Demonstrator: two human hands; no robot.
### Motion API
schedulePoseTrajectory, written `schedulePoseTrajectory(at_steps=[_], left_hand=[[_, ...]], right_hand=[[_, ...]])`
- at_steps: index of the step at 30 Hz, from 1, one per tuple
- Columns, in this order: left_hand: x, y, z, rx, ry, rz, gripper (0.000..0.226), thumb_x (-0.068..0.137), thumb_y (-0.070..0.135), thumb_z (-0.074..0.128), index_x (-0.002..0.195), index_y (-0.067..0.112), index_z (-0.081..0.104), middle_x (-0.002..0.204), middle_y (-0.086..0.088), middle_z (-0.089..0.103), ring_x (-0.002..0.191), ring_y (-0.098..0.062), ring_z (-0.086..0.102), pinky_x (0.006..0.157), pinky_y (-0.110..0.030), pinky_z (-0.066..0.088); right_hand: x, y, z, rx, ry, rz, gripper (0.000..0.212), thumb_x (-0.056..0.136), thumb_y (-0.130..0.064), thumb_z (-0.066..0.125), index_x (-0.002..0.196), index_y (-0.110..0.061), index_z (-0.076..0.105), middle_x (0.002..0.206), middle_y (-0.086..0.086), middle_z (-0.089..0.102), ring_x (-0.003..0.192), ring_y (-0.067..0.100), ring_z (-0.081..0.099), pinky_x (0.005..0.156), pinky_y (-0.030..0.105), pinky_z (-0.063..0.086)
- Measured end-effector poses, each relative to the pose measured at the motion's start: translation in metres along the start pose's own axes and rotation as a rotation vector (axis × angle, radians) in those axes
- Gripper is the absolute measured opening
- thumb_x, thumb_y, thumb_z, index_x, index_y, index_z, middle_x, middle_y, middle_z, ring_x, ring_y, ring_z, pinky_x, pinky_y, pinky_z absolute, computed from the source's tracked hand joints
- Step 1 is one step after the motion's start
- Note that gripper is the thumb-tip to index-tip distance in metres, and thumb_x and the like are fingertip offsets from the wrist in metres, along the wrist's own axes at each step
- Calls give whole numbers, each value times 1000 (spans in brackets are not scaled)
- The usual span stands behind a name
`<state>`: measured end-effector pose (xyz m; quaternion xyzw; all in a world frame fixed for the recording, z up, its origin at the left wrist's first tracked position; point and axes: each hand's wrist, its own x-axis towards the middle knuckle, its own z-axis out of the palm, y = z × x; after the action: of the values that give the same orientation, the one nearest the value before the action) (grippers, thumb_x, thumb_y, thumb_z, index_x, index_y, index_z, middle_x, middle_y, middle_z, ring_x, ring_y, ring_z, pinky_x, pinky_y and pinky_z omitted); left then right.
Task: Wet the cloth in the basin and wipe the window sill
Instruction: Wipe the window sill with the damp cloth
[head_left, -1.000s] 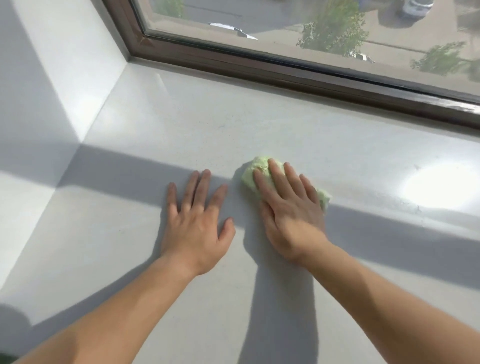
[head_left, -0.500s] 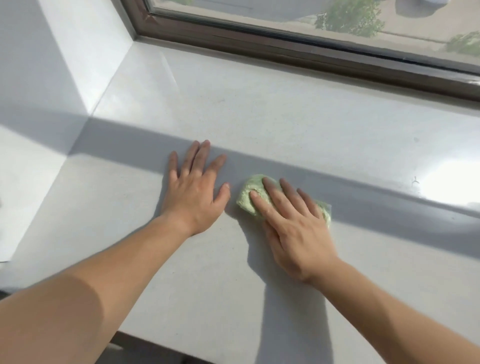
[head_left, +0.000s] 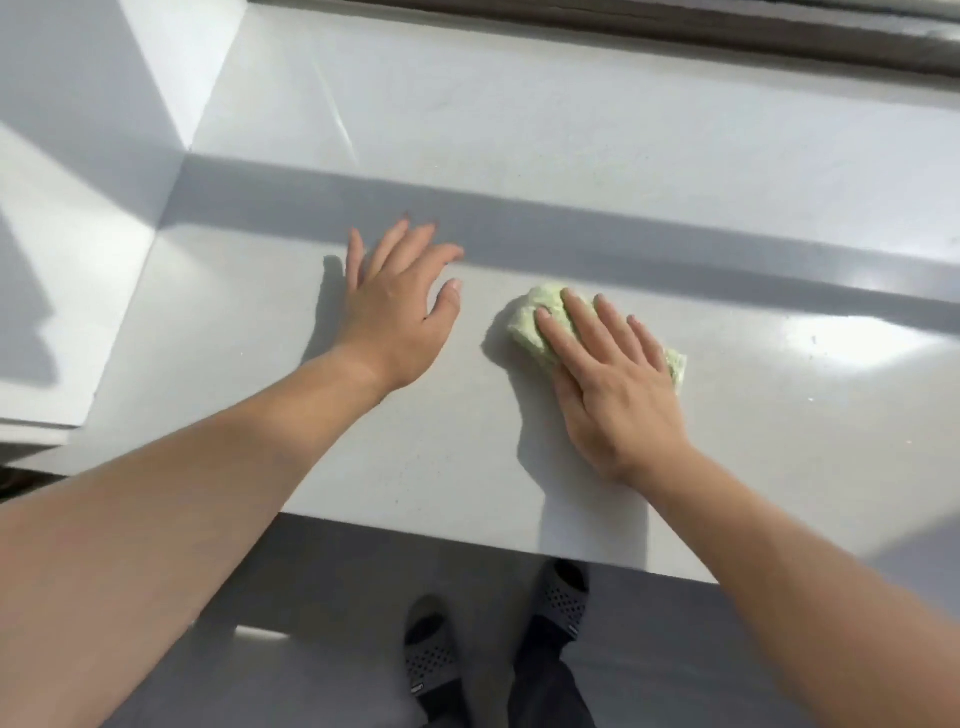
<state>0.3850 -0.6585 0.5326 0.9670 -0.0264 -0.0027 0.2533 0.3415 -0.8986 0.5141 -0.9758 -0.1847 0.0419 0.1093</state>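
- White window sill (head_left: 571, 156) filled most of the view; a shadow band crossed it left to right, with a sun glare patch at the right.
- White side wall (head_left: 78, 156) met the sill at the left.
- Dark brown window frame (head_left: 675, 36) ran along the sill's far edge, at the top.
- Grey floor (head_left: 311, 675) showed below the sill's near edge.
- Right hand (head_left: 618, 389) lay flat on top of the cloth, palm down, fingers straight and pointing up-left toward the window; it pressed down without curling round it.
- Left hand (head_left: 395, 312) lay flat on the bare sill, fingers straight and slightly spread, holding nothing, near the cloth but apart from it.
- Pale green cloth (head_left: 530, 317) was bunched on the sill under the right hand, just this side of the shadow band. Its long axis ran diagonally, the left end nearer the window and the right end nearer the person; both ends stuck out past the hand.
- Dark perforated slippers (head_left: 431, 660) stood on the floor below.
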Motion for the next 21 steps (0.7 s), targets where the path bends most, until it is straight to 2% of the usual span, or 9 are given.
schedulePoseTrajectory(at_steps=[2,4,9,11,13,15,16,18,21], left_hand=[[-38,-1,-1,19,-18,-32,43,98,40,30,134,28,52,159,2,30,150,-14,8,119,-51,-10],[-70,-6,-1,69,-78,-61,49,100,44,22,139,32,47,162,5,22,151,-11,1,119,-50,-12],[-81,-19,-2,-32,-93,-45,62,95,55,10,143,35,44,163,9,18,150,-5,-1,119,-47,-10],[-80,-21,-1,58,-109,-37,63,94,57,8,145,36,40,164,10,13,150,-6,-4,120,-48,-10],[-82,-22,3,177,-128,-13,63,94,57,7,148,36,34,165,8,8,150,-9,-6,120,-49,-9],[-81,-21,5,200,-120,-27,62,95,56,9,147,36,35,165,7,8,151,-11,-5,120,-50,-9],[-80,-20,5,192,-107,-37,60,95,56,11,146,35,36,165,6,9,151,-11,-4,120,-51,-8],[-78,-18,3,164,-90,-55,57,96,56,15,143,34,40,164,5,12,151,-12,-2,119,-52,-8],[-75,-11,1,142,-81,-95,53,97,55,19,139,33,43,164,4,15,151,-12,0,118,-55,-6]], right_hand=[[10,-7,1,52,62,251,52,103,-35,33,154,-39,24,165,-6,17,152,27,13,122,44,11],[3,-38,7,52,96,323,55,101,-32,37,154,-36,23,166,-3,15,152,29,12,121,47,12],[-66,-85,23,-11,-34,-148,58,100,-28,46,154,-34,28,165,-2,20,152,29,15,121,47,17],[-61,-65,21,-23,-40,-200,57,100,-30,47,153,-38,28,164,-4,22,152,26,17,121,46,18],[-47,-51,18,0,8,1,55,101,-32,43,153,-40,27,164,-5,22,152,25,17,121,46,17],[-40,-61,18,58,87,267,56,100,-31,40,154,-38,26,165,-4,20,152,26,15,121,47,15],[-43,-75,21,59,126,330,57,99,-29,41,154,-35,27,165,-2,21,152,27,15,121,47,16],[-64,-102,29,27,143,258,57,97,-26,45,153,-31,33,163,0,25,151,29,19,120,48,19],[-95,-103,30,39,52,-2,53,100,-29,44,152,-33,35,163,-1,26,151,28,20,120,47,20]])
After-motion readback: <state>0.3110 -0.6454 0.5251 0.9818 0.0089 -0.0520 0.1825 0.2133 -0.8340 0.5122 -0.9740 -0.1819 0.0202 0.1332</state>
